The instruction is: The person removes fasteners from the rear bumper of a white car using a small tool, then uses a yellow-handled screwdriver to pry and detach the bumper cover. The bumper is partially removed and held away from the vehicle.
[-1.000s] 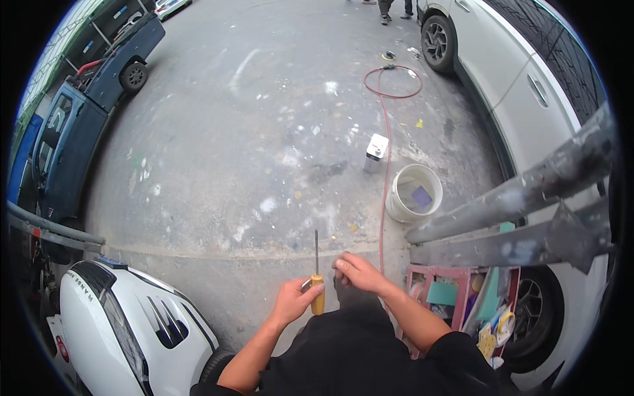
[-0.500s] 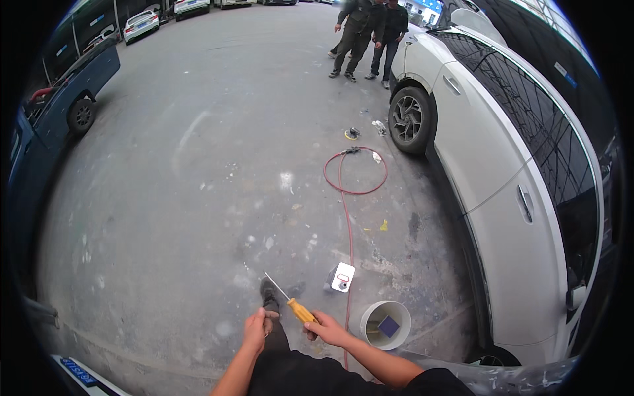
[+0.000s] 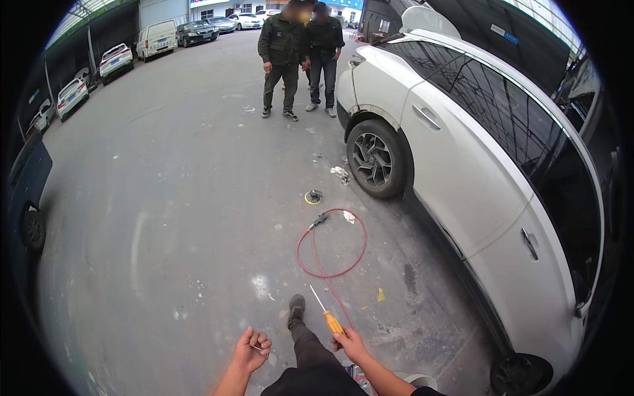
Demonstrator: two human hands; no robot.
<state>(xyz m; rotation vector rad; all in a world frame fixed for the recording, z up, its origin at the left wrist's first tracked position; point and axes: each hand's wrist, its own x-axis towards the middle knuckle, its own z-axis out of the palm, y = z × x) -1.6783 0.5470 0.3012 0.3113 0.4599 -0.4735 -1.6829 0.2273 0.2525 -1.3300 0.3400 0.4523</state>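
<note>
Our right hand grasps an orange-yellow-handled, metal-shafted screwdriver above the grey concrete floor. Our left hand is curled; we cannot tell whether it grasps anything.

Before me, beyond the screwdriver in my right hand, a hose lies on the floor, left of a car, with people standing farther ahead.

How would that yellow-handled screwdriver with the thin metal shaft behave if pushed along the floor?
The yellow-handled screwdriver in the person's right hand would probably be stiff, since its slim metal shaft looks straight. It might swivel rather than roll straight, as the handle looks much thicker than the shaft.
</note>
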